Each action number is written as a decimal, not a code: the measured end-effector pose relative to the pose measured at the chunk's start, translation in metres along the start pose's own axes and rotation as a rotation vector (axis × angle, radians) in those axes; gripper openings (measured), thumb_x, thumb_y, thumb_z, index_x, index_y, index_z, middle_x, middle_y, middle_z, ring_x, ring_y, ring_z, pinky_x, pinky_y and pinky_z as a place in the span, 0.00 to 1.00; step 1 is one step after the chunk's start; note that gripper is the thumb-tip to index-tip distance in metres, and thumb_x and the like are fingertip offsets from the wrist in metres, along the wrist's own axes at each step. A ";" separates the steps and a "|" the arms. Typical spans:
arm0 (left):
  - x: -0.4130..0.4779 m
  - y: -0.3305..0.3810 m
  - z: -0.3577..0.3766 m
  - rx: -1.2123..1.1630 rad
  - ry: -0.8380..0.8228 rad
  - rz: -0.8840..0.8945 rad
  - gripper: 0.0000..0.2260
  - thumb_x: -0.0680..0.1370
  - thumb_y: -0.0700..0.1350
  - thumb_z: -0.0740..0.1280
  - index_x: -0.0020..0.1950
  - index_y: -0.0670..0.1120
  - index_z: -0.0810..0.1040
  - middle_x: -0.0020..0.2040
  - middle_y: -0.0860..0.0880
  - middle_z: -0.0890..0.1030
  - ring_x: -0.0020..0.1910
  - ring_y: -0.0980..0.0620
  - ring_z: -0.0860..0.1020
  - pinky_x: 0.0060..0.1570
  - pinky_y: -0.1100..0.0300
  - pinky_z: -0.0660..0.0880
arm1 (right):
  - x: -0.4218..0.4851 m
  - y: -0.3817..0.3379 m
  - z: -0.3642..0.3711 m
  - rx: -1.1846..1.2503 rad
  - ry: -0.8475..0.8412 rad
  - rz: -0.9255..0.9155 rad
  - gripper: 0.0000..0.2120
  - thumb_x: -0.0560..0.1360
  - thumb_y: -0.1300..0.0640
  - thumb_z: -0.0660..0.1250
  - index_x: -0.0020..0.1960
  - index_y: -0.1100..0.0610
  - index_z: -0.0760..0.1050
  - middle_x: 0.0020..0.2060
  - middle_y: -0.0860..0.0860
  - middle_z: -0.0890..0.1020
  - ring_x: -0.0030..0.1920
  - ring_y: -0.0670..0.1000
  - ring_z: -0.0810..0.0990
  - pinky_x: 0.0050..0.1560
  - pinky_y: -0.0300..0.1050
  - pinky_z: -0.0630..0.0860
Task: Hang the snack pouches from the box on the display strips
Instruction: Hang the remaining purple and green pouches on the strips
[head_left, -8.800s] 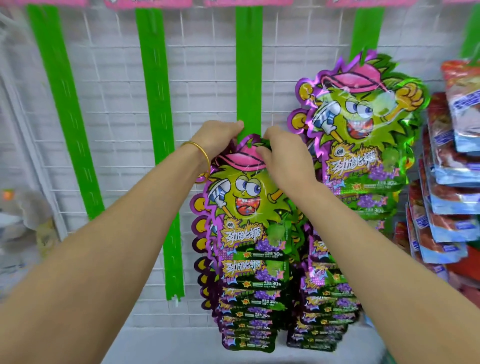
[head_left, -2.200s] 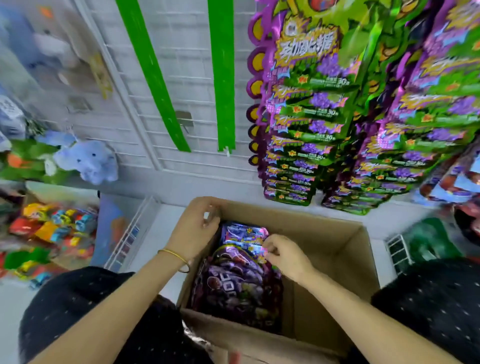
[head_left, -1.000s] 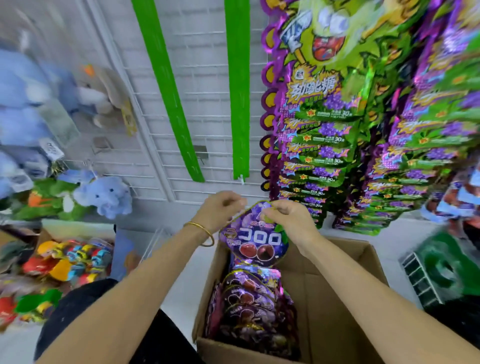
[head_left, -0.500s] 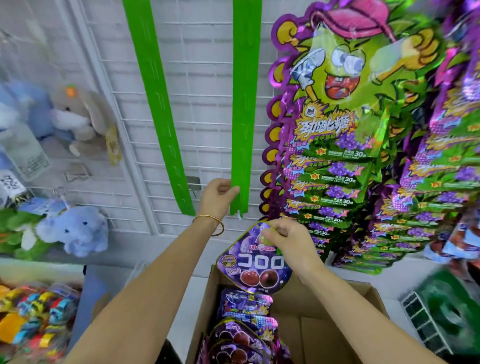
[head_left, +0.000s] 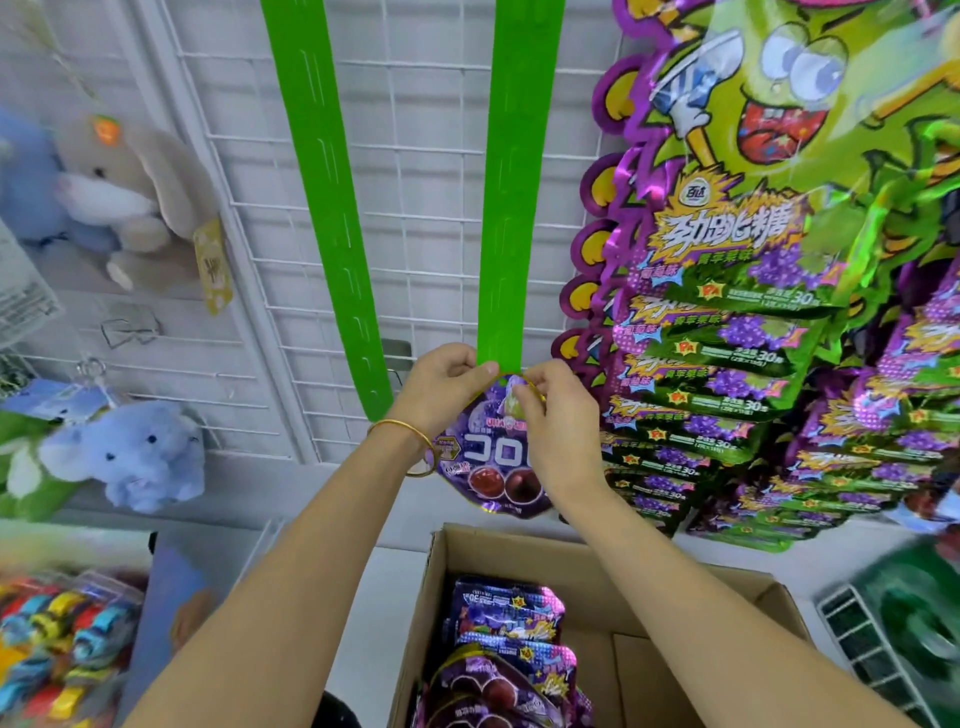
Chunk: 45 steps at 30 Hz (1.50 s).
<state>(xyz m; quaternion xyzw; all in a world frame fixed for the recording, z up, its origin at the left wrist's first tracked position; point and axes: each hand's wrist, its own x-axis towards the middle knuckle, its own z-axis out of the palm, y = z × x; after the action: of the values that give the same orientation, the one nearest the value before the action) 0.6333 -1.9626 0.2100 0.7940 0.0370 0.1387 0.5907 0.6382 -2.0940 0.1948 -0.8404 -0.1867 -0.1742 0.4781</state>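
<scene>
Head view: left hand (head_left: 441, 387) and right hand (head_left: 558, 415), fingers pinched on the round purple foil snack pouch (head_left: 491, 452), hold its top at the lower end of the green plastic display strip (head_left: 511, 208), above the open brown cardboard box (head_left: 649, 597).

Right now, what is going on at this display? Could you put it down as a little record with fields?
activity: hanging a purple pouch on a green strip
left hand: pinches the pouch's top edge at the strip's lower end
right hand: pinches the same edge, beside the left
hooked yet: cannot tell, fingers cover the spot
strip above hands: bare
box: open, below the hands, more purple pouches inside
right of strip: green pouches hanging in overlapping rows
far left: plush elephant, plush rabbit
</scene>
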 end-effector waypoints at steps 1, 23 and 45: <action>0.000 0.000 0.000 -0.011 -0.003 0.001 0.14 0.76 0.41 0.66 0.30 0.47 0.68 0.29 0.46 0.70 0.30 0.53 0.66 0.32 0.61 0.63 | 0.000 0.001 0.002 0.001 0.004 -0.007 0.03 0.78 0.59 0.63 0.47 0.59 0.73 0.40 0.52 0.78 0.42 0.54 0.77 0.44 0.51 0.73; -0.012 -0.014 0.005 -0.101 0.024 -0.056 0.05 0.75 0.37 0.66 0.50 0.39 0.76 0.36 0.51 0.76 0.36 0.58 0.74 0.36 0.75 0.71 | -0.011 0.025 0.009 -0.094 -0.102 0.116 0.10 0.77 0.58 0.65 0.39 0.59 0.68 0.34 0.51 0.72 0.31 0.43 0.66 0.33 0.40 0.60; -0.135 -0.050 -0.029 0.098 0.098 -0.225 0.10 0.75 0.34 0.64 0.54 0.45 0.75 0.53 0.49 0.77 0.46 0.57 0.75 0.45 0.69 0.73 | -0.187 0.058 0.017 -0.036 -0.814 0.274 0.16 0.76 0.61 0.65 0.63 0.57 0.74 0.58 0.54 0.77 0.54 0.50 0.77 0.58 0.41 0.72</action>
<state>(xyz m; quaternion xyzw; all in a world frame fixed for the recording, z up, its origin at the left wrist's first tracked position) 0.5014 -1.9513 0.1463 0.8051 0.1613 0.1080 0.5604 0.5054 -2.1345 0.0562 -0.8659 -0.2437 0.2332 0.3694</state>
